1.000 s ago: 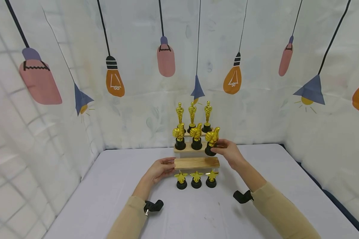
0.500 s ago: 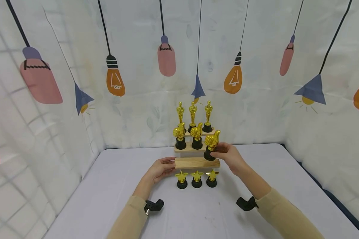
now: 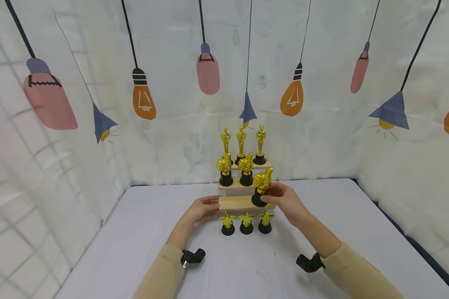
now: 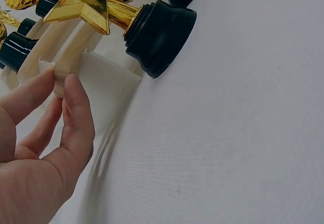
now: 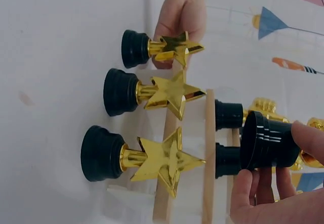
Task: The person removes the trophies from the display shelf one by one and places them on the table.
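Note:
My right hand (image 3: 288,203) grips a gold thumbs-up trophy (image 3: 262,182) by its black base (image 5: 268,142). The trophy is upright, raised over the right end of the lowest wooden step (image 3: 235,203) of a tiered display stand. With thumb and fingertips, my left hand (image 4: 48,148) pinches the left end of that step. Two more thumbs-up trophies (image 3: 245,165) stand on the middle step (image 3: 235,185). Along the top step are three gold figure statuettes (image 3: 260,141). Three star trophies (image 5: 169,163) stand on the table in front of the stand.
A white cloth covers the table (image 3: 243,270). Behind it hangs a pale curtain (image 3: 172,145) printed with lamps, close to the back of the stand. A black wrist device (image 3: 309,263) sits on the right forearm, another on the left.
My right hand has lowered the thumbs-up trophy from beside the middle step, bringing it forward and slightly left over the lowest step. My left hand stays at the step's end.

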Demonstrator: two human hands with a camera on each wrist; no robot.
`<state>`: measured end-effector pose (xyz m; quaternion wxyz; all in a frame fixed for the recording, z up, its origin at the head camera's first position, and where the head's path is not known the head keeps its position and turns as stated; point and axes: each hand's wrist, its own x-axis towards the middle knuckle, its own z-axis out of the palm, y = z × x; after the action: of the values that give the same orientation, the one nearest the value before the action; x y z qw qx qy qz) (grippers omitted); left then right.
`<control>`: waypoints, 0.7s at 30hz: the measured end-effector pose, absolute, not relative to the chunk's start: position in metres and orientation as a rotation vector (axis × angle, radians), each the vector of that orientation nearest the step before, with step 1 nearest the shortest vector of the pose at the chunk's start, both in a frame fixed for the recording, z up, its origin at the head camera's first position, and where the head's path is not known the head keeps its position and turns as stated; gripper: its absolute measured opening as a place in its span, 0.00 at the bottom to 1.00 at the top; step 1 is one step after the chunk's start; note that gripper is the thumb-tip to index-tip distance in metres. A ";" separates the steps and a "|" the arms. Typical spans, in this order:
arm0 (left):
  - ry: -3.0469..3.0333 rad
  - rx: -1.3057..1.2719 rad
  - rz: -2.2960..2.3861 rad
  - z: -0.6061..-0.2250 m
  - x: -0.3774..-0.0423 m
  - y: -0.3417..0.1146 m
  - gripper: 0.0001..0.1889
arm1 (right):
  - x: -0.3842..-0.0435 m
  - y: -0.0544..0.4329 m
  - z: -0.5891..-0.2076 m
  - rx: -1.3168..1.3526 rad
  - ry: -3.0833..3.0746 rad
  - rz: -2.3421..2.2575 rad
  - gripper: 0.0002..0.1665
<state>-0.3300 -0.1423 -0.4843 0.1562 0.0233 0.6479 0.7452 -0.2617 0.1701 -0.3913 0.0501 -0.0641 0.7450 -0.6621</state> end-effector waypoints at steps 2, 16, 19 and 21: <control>1.855 0.061 2.136 -0.483 -0.330 -0.142 0.26 | -0.260 0.169 -0.392 -0.219 2.255 -2.018 0.32; 1.868 0.052 2.136 -0.484 -0.329 -0.141 0.26 | -0.246 0.155 -0.398 -0.217 2.194 -2.034 0.28; 1.870 0.046 2.138 -0.483 -0.329 -0.141 0.26 | -0.242 0.152 -0.399 -0.206 2.187 -2.031 0.27; 1.869 0.044 2.139 -0.484 -0.329 -0.141 0.26 | -0.240 0.150 -0.400 -0.213 2.186 -2.020 0.28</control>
<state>-0.3292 -0.1406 -0.4836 0.1498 0.0153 0.6504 0.7445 -0.2396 0.1501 -0.4001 0.0788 -0.0711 0.7302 -0.6750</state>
